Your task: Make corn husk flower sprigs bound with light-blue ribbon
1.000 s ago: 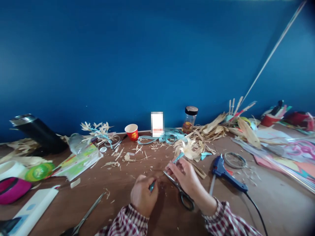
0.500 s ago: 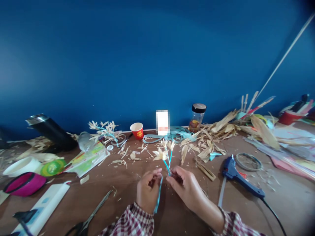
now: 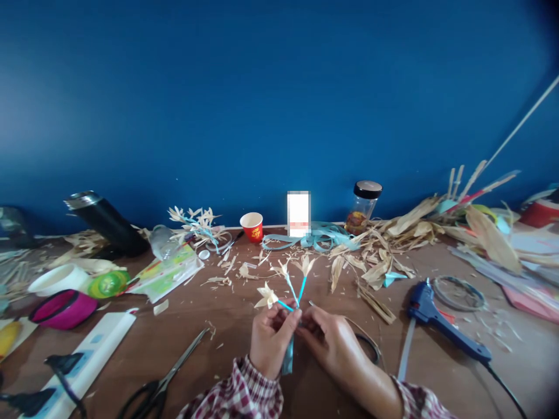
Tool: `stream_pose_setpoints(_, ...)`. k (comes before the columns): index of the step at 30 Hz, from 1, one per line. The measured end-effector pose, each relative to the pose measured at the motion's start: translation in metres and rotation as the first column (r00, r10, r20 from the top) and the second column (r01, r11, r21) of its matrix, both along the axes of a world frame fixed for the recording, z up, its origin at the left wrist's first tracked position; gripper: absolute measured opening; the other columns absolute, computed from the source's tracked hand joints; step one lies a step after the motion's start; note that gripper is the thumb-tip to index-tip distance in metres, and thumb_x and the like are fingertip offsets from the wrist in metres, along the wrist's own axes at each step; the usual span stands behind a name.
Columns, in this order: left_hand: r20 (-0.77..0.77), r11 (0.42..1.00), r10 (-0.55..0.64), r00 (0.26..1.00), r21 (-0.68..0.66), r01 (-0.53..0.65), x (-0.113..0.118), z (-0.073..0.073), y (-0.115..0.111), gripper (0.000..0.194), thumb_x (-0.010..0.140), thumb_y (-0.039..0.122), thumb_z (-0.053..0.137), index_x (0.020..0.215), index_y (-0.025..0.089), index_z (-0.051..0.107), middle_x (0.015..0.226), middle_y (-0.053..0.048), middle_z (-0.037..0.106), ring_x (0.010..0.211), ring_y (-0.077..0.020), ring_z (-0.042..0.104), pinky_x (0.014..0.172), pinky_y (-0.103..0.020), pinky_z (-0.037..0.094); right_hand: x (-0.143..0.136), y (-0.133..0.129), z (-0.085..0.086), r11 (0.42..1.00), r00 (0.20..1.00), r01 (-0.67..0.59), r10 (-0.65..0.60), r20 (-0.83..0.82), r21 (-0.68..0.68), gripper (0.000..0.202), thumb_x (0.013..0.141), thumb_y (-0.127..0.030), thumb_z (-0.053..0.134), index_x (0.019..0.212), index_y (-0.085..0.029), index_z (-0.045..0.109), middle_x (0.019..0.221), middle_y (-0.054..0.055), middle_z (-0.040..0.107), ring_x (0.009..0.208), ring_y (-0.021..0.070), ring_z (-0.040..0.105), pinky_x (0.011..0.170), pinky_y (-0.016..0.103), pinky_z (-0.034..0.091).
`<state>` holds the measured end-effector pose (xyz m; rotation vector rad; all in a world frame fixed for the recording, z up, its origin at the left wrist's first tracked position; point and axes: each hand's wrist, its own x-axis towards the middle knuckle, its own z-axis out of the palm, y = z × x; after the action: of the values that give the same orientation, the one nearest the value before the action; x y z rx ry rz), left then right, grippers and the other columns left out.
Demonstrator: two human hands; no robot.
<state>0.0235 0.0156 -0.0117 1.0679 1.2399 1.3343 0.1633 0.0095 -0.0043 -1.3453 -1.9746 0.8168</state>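
Note:
Three pale husk flowers [image 3: 307,265] on blue-wrapped stems fan out above my hands at the centre. My left hand [image 3: 276,334] pinches the stems where they meet, thumb on top. A blue strip [image 3: 287,356] hangs down beside its palm. Close on the right, my right hand [image 3: 334,343] has its fingers curled and thumb near the stem joint; what lies between its fingertips is too small to make out.
Scissors [image 3: 168,375] and a white power strip [image 3: 87,364] lie at left. A blue glue gun [image 3: 445,326] rests at right. Behind stand a red cup [image 3: 252,228] and a lidded jar [image 3: 364,206]. Husk scraps [image 3: 375,259] are scattered across the table [image 3: 227,349].
My left hand has closed on the stem joint, and one flower now leans out to the left. The flowers have spread apart. The surroundings have shifted rightward in the view.

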Motion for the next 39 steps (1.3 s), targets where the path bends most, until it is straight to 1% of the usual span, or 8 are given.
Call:
stream_pose_setpoints(4,0.100,0.998,0.016,0.995,-0.065,-0.010,-0.001,-0.004,0.003,0.025,0.068,0.036,0.073,0.079,0.013,0.071,0.067,-0.004,0.068,0.061,-0.0134,0.061,0.060,-0.023,0.050,-0.002,-0.001,-0.003,1.000,0.999,0.004,-0.005,0.041,0.011,0.013,0.083,-0.029,0.058,0.074,-0.020,0.054,0.065,-0.001,0.064,0.056,0.0142,0.057,0.052,0.022,0.035)
stream_pose_setpoints(7,-0.005,0.999,0.023,1.000,-0.035,-0.024,-0.002,-0.004,0.003,0.023,0.070,0.034,0.070,0.078,0.013,0.071,0.068,-0.005,0.069,0.062,-0.0145,0.062,0.059,-0.024,0.050,-0.001,-0.001,0.003,1.000,1.000,0.004,-0.004,0.006,0.000,0.013,0.082,-0.032,0.060,0.077,-0.020,0.057,0.066,-0.001,0.065,0.058,0.0140,0.058,0.054,0.022,0.037)
stream_pose_setpoints(10,-0.246,0.992,0.087,0.965,0.106,-0.063,-0.004,-0.005,0.000,0.017,0.072,0.030,0.067,0.077,0.014,0.072,0.070,-0.006,0.070,0.063,-0.0162,0.063,0.059,-0.025,0.050,0.003,0.000,0.013,0.992,0.990,0.104,-0.097,-0.103,0.067,0.010,0.085,-0.031,0.057,0.083,-0.021,0.059,0.070,-0.001,0.065,0.060,0.0132,0.059,0.056,0.022,0.041)
stream_pose_setpoints(13,-0.446,0.953,0.159,0.881,0.302,-0.019,-0.004,-0.005,-0.004,0.012,0.073,0.025,0.064,0.074,0.015,0.072,0.065,-0.004,0.068,0.058,-0.0154,0.062,0.057,-0.025,0.049,0.006,0.001,0.020,0.956,0.950,0.241,-0.198,-0.240,0.168,0.007,0.086,-0.026,0.056,0.085,-0.020,0.060,0.076,0.001,0.065,0.065,0.0133,0.060,0.060,0.021,0.044)
stream_pose_setpoints(18,-0.526,0.875,0.231,0.818,0.480,0.062,0.000,0.004,-0.012,0.009,0.073,0.017,0.063,0.066,0.016,0.068,0.060,-0.003,0.066,0.053,-0.0134,0.060,0.053,-0.022,0.047,0.010,0.001,0.025,0.916,0.907,0.310,-0.204,-0.369,0.255,0.009,0.086,-0.019,0.057,0.094,-0.021,0.061,0.081,0.001,0.064,0.063,0.0117,0.059,0.054,0.020,0.044)
stream_pose_setpoints(22,-0.521,0.883,0.158,0.839,0.455,0.116,0.004,0.007,-0.015,0.009,0.071,0.013,0.061,0.066,0.017,0.068,0.062,-0.003,0.067,0.056,-0.0147,0.061,0.055,-0.022,0.048,0.010,0.000,0.028,0.905,0.912,0.286,-0.157,-0.378,0.315,0.012,0.085,-0.016,0.057,0.094,-0.022,0.061,0.084,0.001,0.065,0.070,0.0129,0.060,0.061,0.021,0.046)
stream_pose_setpoints(26,-0.523,0.917,0.095,0.847,0.376,0.129,0.004,0.004,-0.018,0.011,0.068,0.010,0.062,0.067,0.017,0.070,0.065,-0.004,0.068,0.059,-0.0161,0.062,0.059,-0.023,0.048,0.011,0.000,0.027,0.911,0.917,0.306,-0.204,-0.342,0.277,0.004,0.085,-0.021,0.058,0.088,-0.021,0.060,0.077,0.002,0.065,0.064,0.0136,0.058,0.059,0.023,0.046)
stream_pose_setpoints(39,-0.564,0.934,0.060,0.824,0.322,0.153,0.003,0.007,-0.019,0.011,0.072,0.017,0.062,0.065,0.017,0.070,0.063,-0.005,0.067,0.057,-0.0167,0.060,0.056,-0.024,0.046,0.011,-0.003,0.030,0.906,0.948,0.276,-0.203,-0.244,0.322,0.009,0.084,-0.016,0.054,0.076,-0.020,0.054,0.066,-0.001,0.055,0.055,0.0105,0.048,0.052,0.021,0.038)
